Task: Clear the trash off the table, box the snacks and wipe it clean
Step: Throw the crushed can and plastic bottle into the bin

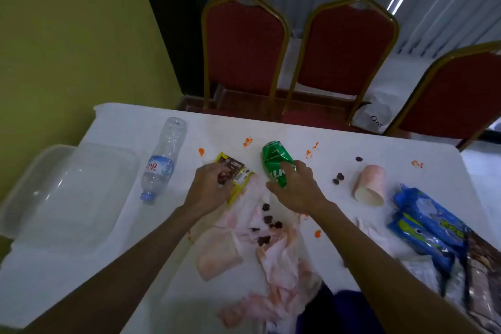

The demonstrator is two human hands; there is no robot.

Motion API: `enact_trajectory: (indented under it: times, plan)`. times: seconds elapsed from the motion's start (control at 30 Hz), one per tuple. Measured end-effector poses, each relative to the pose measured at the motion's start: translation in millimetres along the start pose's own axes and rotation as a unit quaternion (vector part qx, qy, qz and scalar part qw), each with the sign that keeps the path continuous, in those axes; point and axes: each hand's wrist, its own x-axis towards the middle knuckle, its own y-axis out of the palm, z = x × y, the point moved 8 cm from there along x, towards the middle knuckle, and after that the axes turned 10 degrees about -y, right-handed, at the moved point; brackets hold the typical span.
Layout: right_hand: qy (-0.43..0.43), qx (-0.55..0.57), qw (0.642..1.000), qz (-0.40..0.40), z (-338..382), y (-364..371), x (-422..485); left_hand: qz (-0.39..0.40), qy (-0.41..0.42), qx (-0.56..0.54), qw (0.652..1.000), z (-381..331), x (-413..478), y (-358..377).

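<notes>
At centre frame in the head view, I see the left hand (208, 187) with its fingers curled down on a yellow-and-brown snack wrapper (240, 175), pinning and gripping it against the white table (339, 144). Just right of it, the right hand (295, 190) is wrapped round the lower part of a dented green can (275, 160), which lies tilted with its top toward the far edge.

Below both hands I make out stained pink tissues (279, 255) spread toward the bottom of the frame, with dark snack crumbs (268, 218) scattered on them. More crumbs sit right of the can, near a pink paper cup (370, 184) lying on its side. Orange smears (247, 141) dot the tabletop around the can.

At left centre, a plastic water bottle (162, 163) lies on its side, cap toward me, beside a clear plastic box (67, 192) at the far left. Blue snack packs (428, 222) are piled at the lower right edge.

Across the upper half stand three red chairs (244, 46), and a white bag (376, 114) rests between the two on the right.
</notes>
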Motion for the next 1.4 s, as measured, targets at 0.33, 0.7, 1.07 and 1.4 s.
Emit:
enact_trajectory:
  times: [0.33, 0.7, 1.07, 1.4]
  plan:
    - [0.068, -0.059, 0.993, -0.07, -16, 8, 38, 0.058, -0.041, 0.207, 0.976, 30, 15, 37]
    - [0.11, -0.06, 0.988, -0.091, -33, 43, 32, 0.033, 0.05, 0.145, 0.988, -12, 8, 46]
    - [0.048, 0.151, 0.967, -0.201, -14, 58, -45, 0.209, -0.08, -0.195, 0.955, -45, -34, 73]
    - [0.161, 0.154, 0.942, -0.252, -111, 23, -193, 0.272, -0.146, -0.214, 0.927, -42, -106, 123]
